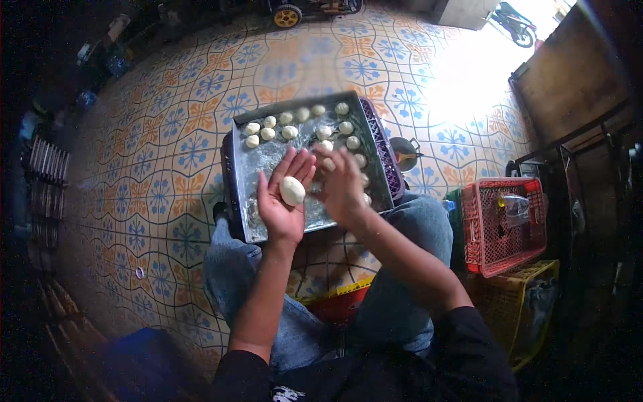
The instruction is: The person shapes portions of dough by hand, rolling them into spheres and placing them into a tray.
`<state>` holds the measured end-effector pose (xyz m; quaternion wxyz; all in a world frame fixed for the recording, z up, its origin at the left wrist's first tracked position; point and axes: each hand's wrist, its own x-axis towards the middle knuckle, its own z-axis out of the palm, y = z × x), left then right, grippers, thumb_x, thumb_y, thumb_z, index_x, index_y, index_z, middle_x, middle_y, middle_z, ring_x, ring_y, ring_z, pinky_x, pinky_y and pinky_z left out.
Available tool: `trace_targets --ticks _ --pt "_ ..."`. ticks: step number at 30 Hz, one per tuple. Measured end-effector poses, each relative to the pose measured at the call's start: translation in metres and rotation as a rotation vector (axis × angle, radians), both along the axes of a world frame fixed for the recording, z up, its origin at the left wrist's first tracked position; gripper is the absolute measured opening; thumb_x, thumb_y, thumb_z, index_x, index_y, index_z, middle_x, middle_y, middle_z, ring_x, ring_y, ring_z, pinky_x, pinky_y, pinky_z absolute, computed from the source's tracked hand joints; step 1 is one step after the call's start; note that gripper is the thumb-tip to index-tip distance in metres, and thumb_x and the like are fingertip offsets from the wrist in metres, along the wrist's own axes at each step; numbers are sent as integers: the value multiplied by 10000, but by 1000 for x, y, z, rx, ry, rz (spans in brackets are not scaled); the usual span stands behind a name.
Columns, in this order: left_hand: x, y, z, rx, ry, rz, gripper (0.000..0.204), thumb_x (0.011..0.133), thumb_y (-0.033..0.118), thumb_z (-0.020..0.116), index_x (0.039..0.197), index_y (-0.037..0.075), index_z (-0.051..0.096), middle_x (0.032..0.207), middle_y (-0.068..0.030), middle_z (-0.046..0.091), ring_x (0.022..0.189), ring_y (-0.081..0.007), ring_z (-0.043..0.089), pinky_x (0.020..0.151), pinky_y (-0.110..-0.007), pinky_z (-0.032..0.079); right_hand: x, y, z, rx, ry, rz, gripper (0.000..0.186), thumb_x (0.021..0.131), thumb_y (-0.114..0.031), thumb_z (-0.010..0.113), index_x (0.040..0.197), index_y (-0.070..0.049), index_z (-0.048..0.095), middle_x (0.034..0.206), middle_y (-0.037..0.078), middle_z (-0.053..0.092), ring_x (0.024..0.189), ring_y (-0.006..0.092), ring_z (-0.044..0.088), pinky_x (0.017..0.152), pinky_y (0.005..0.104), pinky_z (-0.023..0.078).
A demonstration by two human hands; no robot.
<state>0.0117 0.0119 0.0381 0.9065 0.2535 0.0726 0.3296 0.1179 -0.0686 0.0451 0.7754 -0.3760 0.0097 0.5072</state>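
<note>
A smooth, pale dough ball point(292, 191) rests on the upturned palm of my left hand point(280, 212), whose fingers stretch away from me. Just to the right, my right hand point(347, 193) hovers with its fingers apart, somewhat blurred by motion and holding nothing I can see. Both hands are over a square metal tray point(249, 168) with an oily-looking bottom. Inside it, several smaller dough balls point(289, 132) line the far side and the right side. My right hand hides part of the right-hand rows.
Under the tray is a purple plastic crate point(382, 144). A dark pan point(404, 153) stands on the patterned tile floor point(194, 144) beyond its right side. Red point(473, 231) and yellow point(519, 281) crates stand at my right. My jeans-clad knees point(420, 228) flank the tray's near edge.
</note>
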Motion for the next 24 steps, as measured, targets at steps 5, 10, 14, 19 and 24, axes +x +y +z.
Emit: trace_targets --ticks 5,10,14,19,24 --pt "16 -28 -7 867 458 292 643 1078 485 308 1111 -12 714 1271 -163 680 1326 -313 552 1161 -415 347 -32 7 -39 189 238 93 597 1023 -558 361 1340 -79 525 1276 151 621 1134 255 641 992 390 517" --pt "18 1 -11 1398 462 321 567 1071 449 367 1288 -13 614 1362 -170 614 1409 -314 458 1200 -418 292 -37 6 -21 172 1 -39 543 1044 -424 432 1341 13 552 1249 121 634 1116 214 618 1008 309 464" --pt "32 -27 -14 393 179 217 527 1083 386 365 1455 16 417 1490 -164 477 1451 -312 392 1203 -414 305 -20 4 -3 4 -591 -82 518 1019 -305 521 1467 -46 514 1482 146 534 1312 217 539 1116 330 369" --pt "21 -29 8 -137 203 40 579 1088 339 380 1571 34 285 1583 -165 379 1466 -314 372 1203 -413 323 3 0 -6 -151 -1724 18 441 999 -263 533 1413 -123 594 1514 114 513 1438 328 431 1228 528 139" --pt "29 -33 3 231 383 -46 553 1072 367 414 1517 42 376 1518 -148 468 1382 -286 488 1180 -415 358 -71 61 -28 -1606 -1627 -393 459 993 -288 544 1397 -76 597 1513 214 478 1447 378 406 1219 584 130"
